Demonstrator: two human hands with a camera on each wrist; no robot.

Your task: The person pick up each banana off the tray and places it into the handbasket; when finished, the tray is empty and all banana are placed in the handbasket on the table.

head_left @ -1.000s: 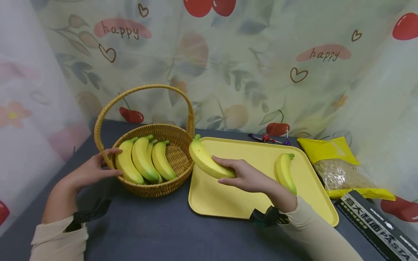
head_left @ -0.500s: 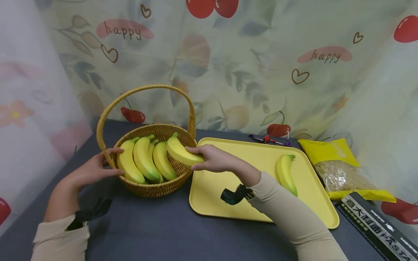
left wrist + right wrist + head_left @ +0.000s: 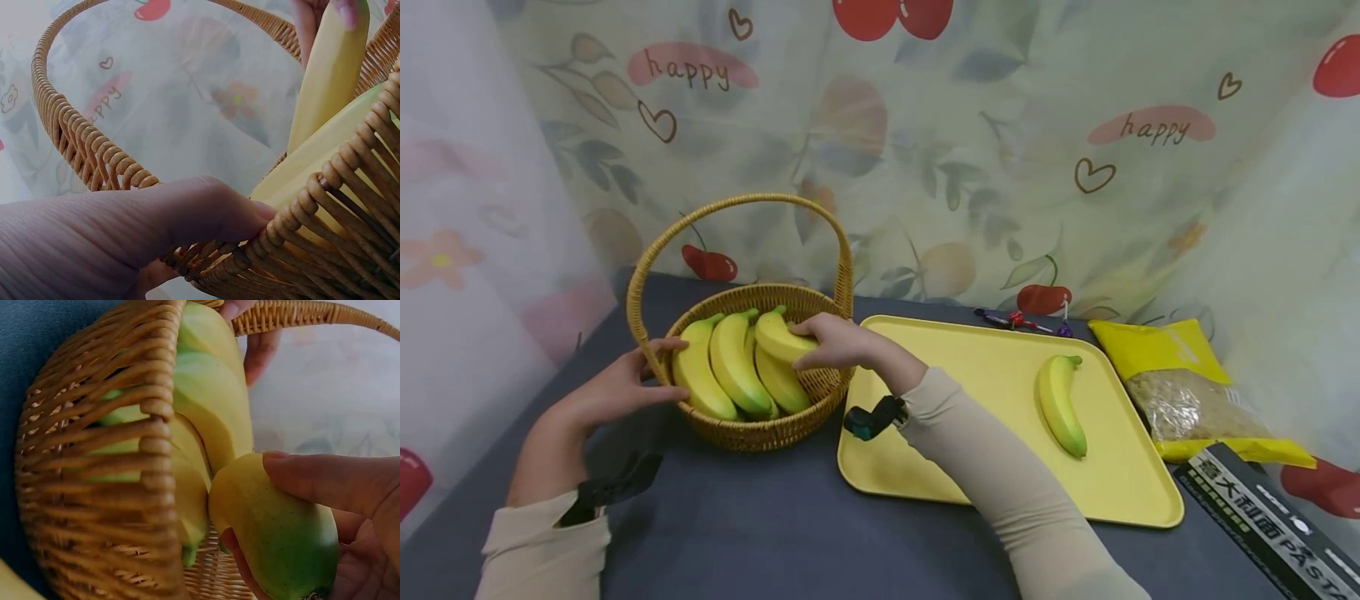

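A round wicker basket [image 3: 752, 435] with a tall arched handle stands at the left. Several yellow bananas [image 3: 702, 368] lie side by side inside it. My left hand [image 3: 613, 387] grips the basket's left rim beside the foot of the handle; its thumb [image 3: 206, 209] lies across the woven edge in the left wrist view. Inside the basket's right half, my right hand [image 3: 842, 343] pinches one banana [image 3: 275, 525] between thumb and fingers. That banana rests over or against the others. Another banana [image 3: 1061, 406] lies on a yellow tray [image 3: 1127, 475] at the right.
Wrapped lollipops [image 3: 1018, 320] lie behind the tray. A yellow bag with a clear window [image 3: 1187, 400] and a black pasta box [image 3: 1270, 517] sit at the right. A patterned curtain [image 3: 910, 167] hangs close behind the dark table [image 3: 737, 525].
My right hand has carried its banana leftward from above the tray into the basket, up against the other bananas. The left hand has stayed on the basket's rim.
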